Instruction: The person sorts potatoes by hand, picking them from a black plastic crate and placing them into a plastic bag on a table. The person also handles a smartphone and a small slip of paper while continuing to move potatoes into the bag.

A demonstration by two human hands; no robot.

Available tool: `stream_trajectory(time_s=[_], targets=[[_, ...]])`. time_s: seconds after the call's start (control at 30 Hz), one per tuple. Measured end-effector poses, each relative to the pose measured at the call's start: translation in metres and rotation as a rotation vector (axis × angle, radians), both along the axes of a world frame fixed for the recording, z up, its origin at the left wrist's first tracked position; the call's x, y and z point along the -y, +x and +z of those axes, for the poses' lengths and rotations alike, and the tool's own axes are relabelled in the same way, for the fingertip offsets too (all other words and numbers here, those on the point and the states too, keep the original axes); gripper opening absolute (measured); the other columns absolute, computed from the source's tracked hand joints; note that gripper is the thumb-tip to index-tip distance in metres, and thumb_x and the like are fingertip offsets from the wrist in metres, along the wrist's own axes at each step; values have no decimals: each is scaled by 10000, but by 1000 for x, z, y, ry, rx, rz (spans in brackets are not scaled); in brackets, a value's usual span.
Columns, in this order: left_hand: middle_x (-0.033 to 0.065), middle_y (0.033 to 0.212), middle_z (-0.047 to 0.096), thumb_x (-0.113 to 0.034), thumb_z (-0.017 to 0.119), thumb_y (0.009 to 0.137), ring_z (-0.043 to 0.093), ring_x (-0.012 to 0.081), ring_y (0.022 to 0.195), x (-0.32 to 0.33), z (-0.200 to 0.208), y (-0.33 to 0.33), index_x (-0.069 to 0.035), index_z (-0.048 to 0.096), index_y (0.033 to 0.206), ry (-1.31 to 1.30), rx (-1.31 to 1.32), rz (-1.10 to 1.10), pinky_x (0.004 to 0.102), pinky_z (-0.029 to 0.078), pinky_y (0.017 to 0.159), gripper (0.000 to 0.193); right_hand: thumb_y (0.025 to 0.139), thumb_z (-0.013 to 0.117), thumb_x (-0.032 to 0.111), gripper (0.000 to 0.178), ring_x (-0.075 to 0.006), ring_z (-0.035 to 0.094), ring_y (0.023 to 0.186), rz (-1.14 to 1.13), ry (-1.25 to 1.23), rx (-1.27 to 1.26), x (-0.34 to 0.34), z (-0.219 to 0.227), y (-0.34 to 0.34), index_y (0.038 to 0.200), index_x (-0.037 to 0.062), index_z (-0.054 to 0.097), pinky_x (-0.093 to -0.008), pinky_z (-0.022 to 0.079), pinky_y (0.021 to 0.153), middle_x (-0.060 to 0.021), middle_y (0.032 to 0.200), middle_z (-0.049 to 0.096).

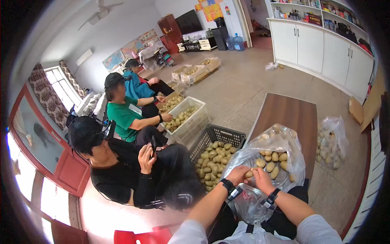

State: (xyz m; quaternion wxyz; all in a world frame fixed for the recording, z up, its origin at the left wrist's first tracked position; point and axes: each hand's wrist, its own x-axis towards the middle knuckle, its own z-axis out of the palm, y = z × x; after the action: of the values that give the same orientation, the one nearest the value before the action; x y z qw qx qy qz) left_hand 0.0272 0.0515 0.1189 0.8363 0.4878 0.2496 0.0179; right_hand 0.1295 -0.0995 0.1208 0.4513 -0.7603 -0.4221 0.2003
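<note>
Both my hands are together over a clear plastic bag (298, 156) that lies open on the near end of a brown table. My left hand (237, 175) has its fingers closed around a brownish kiwifruit (248, 174). My right hand (264, 181) meets it there, its fingers pinched at the fruit's right side. Several more kiwifruit (274, 173) lie inside the bag, just beyond my right hand. Left of my hands stands a dark grey plastic crate (225, 134), heaped with kiwifruit (212, 166). My fingers hide part of the held fruit.
The brown table (284, 110) stretches away ahead. A tied bag of kiwifruit (331, 144) rests on the floor at the right. To the left, a person in black (118, 175) holds a phone, and others sit by a white crate (199, 122). A red stool (142, 237) is at the lower left.
</note>
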Motion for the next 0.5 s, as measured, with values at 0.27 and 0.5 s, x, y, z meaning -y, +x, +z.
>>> stream_trajectory(time_s=[0.27, 0.5], targets=[[103, 887, 613, -262, 523, 965, 634, 198, 704, -30, -7, -7, -20, 543, 1065, -90, 14, 399, 300, 551, 553, 263, 703, 720, 157, 398, -356, 502, 1036, -267, -302, 519, 26, -37, 32, 1069, 68, 591, -453, 427, 890, -140, 1075, 564], [130, 988, 577, -211, 467, 979, 600, 262, 771, -60, -20, -18, -33, 489, 1105, -152, 7, 630, 378, 538, 654, 219, 704, 691, 103, 380, -378, 525, 1051, -380, -353, 461, 31, -53, 29, 1063, 51, 580, -468, 437, 910, -148, 1146, 543]])
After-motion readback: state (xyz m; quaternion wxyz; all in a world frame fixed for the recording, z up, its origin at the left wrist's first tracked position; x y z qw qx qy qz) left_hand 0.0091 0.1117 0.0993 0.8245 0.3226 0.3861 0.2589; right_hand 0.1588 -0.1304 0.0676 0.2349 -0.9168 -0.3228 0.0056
